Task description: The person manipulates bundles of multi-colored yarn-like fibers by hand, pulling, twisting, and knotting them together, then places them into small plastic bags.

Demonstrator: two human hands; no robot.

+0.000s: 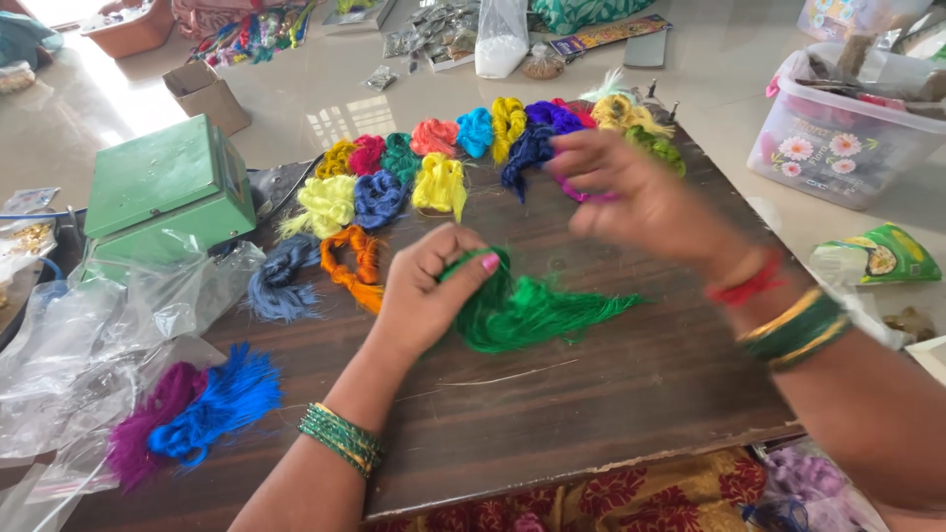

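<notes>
Right now my left hand (429, 296) pinches the looped head of a green silk-thread bundle (522, 310), fingers closed tight on it, while the bundle's loose tail fans out to the right across the middle of the dark wooden board (591, 414). My right hand (641, 202) hovers above and beyond it, towards the board's far edge, with the fingertips narrowed on a small pink piece (581, 194); motion blur hides what it is. I judge the green bundle very light and fully limp, with glossy, slippery strands that would splay or tangle if lifted from the tail, so the best hold is at the gathered loop end where my left fingers already sit, squeezed firmly enough that the threads cannot slide out. Along the far edge lies a row of coloured thread bundles (443, 163), an orange bundle (355, 266) rests just left of my left hand, and a blue and purple tassel pair (197, 409) sits near the board's left corner beside crumpled clear plastic bags (108, 335).
</notes>
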